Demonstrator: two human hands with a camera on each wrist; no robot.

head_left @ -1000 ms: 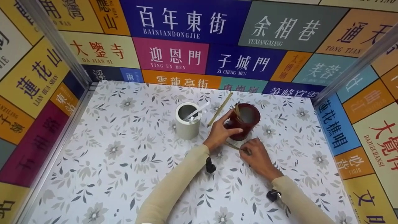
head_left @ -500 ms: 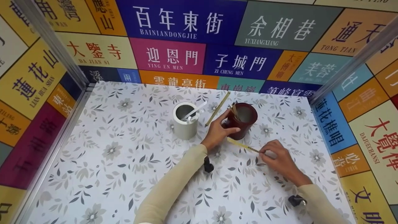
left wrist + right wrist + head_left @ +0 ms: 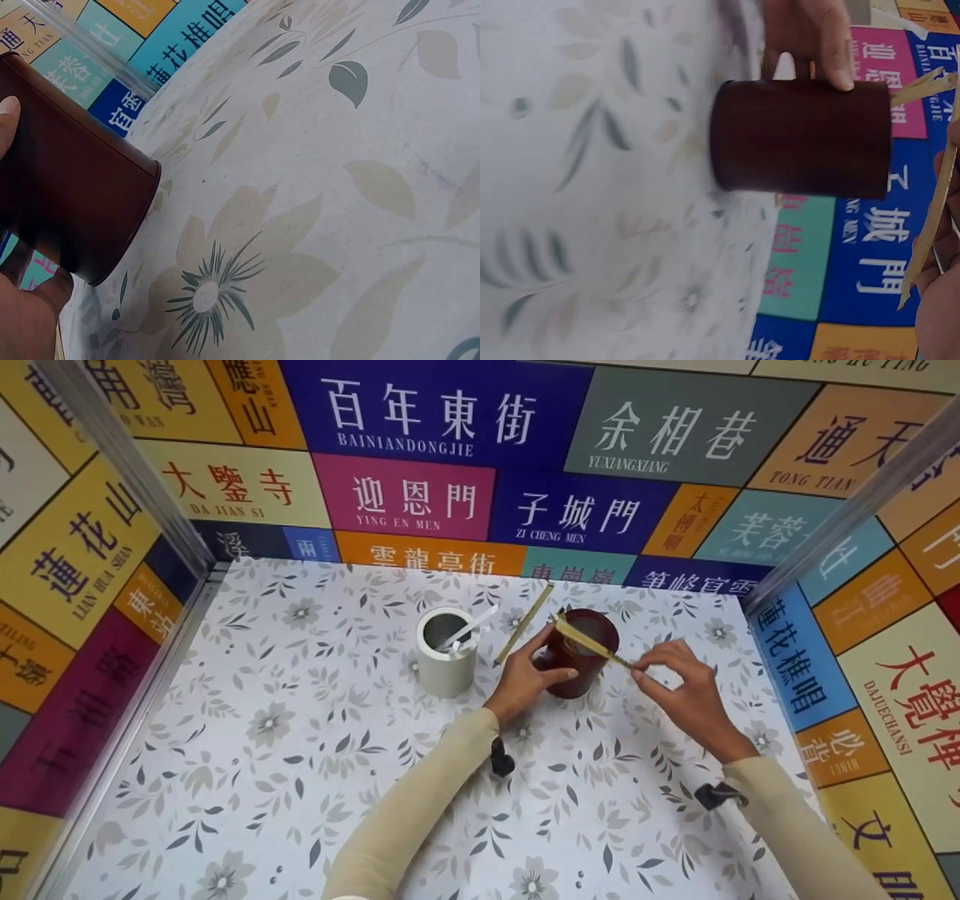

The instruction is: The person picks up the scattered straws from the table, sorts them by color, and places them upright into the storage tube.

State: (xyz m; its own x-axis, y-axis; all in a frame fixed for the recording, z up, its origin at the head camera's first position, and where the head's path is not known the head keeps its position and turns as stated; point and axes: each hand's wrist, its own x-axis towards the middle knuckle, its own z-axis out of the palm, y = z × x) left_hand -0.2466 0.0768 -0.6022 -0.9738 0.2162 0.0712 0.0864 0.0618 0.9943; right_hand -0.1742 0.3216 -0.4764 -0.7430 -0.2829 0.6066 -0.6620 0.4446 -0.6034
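Observation:
My left hand (image 3: 523, 679) grips the dark red cylindrical cup (image 3: 591, 673) from its left side, thumb across the front. In the right wrist view, a thin pale strip (image 3: 917, 87) juts from the mouth of the cup, which stands upright on the table. Above that mouth, a thin yellowish strip (image 3: 600, 647), bamboo-like with a darker end, slants across. My right hand (image 3: 690, 697) pinches its right end between thumb and fingertips. The left wrist view has the lower part of the cup (image 3: 82, 165) with my left thumb and fingers around it.
A pale grey-white cup (image 3: 446, 675) with white strips (image 3: 472, 624) in it stands to the left. Another yellowish strip (image 3: 525, 622) lies on the flower-patterned tablecloth (image 3: 270, 780) between the cups. Panels with Chinese lettering (image 3: 420, 495) enclose the back and sides.
My right hand first drew the strip away rightward, low in front of the red cup, then raised it over the cup's mouth. My left hand keeps its grip on the cup.

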